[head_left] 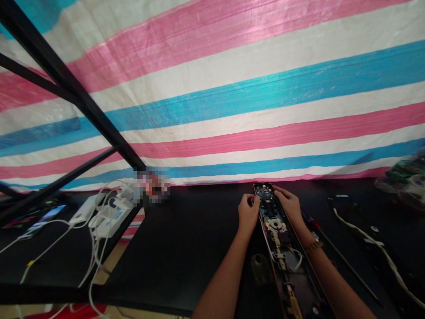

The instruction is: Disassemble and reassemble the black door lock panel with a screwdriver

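Note:
A long, narrow electronic door lock panel [276, 225] lies opened on the black table, its inside facing up. A circuit board [264, 193] fills its far end, with a round pale part and metal pieces nearer to me. My left hand [249, 212] is pinched at the panel's left edge, beside the board, on what looks like a thin white wire [264, 232] running along that side. Against the right edge of the far end, my right hand [289, 204] grips the panel with fingers bent around it. Its fingertips are partly hidden.
Right of the panel lies a long screwdriver [345, 257], then a pale cable [361, 232]. A clear bag of parts [407, 177] sits far right. Left of the panel is a small dark block [260, 269]. Chargers with white cables [111, 217] and a phone [43, 221] occupy the left table.

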### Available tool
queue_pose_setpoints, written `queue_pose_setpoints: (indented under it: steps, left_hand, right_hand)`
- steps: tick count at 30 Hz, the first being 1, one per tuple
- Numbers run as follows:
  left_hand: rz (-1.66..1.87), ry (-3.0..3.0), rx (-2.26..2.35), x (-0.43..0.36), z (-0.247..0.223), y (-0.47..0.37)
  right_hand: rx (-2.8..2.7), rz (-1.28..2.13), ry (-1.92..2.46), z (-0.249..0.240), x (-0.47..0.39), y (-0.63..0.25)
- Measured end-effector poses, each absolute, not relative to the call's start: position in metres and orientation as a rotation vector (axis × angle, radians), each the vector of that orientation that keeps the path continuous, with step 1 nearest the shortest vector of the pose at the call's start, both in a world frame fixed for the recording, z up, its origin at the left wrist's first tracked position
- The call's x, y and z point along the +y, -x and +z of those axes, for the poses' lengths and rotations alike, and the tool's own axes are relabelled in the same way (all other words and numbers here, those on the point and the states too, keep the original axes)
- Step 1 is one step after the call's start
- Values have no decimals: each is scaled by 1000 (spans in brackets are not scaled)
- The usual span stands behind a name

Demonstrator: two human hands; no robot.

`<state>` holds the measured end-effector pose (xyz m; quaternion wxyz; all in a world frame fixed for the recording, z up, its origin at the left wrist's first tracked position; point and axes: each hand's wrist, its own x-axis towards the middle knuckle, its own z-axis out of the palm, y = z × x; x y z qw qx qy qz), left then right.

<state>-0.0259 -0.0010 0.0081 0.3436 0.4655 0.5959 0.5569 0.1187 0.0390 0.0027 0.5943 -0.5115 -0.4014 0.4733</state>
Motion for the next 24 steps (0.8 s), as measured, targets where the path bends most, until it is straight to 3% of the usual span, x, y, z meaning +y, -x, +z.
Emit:
queue_pose_setpoints:
  steps: [24]
  left_hand:
    - [1519,-1238,1296,-6,16,23]
  right_hand:
    - [-822,1187,1053,6,33,-118]
